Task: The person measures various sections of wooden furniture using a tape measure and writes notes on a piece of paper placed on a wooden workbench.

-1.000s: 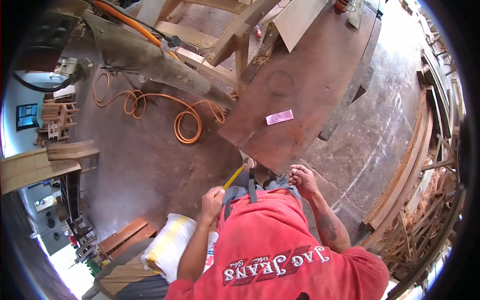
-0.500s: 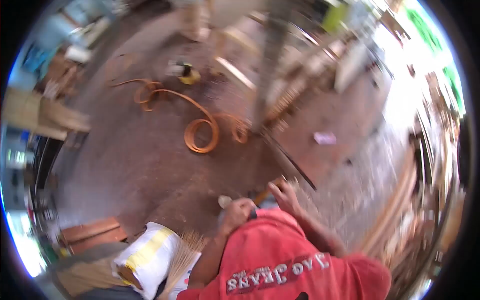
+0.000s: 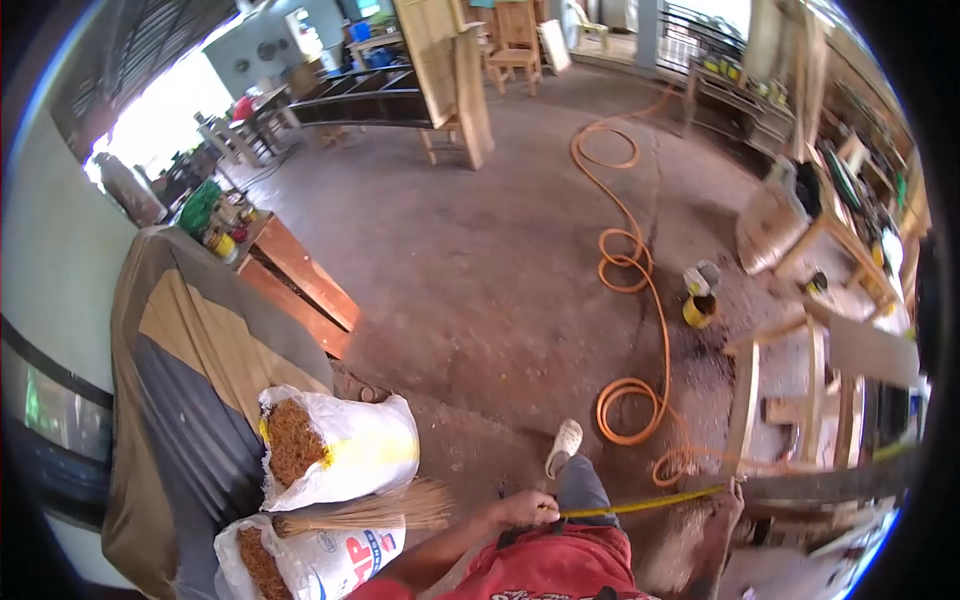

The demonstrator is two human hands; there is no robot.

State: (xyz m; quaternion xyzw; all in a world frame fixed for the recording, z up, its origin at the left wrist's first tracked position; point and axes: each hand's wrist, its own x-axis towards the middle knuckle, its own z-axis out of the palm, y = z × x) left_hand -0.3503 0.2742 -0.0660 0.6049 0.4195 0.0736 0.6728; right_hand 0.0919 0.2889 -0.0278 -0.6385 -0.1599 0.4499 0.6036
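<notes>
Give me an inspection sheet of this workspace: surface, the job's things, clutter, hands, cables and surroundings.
Surface: floor brownish-red, with darker patches.
Job's things: yellow measuring tape stretched between the hands.
Clutter: upper sack and lower sack, both open with brown material showing; bundle of thin sticks lying on the lower one; yellow container on the floor.
Hands: left hand closed on the tape; right hand at its other end, grip unclear.
Cables: orange line looped across the floor; hose or cord, cannot tell.
Surroundings: draped cloth at left, wooden frame at right, wooden chair at the back.
</notes>
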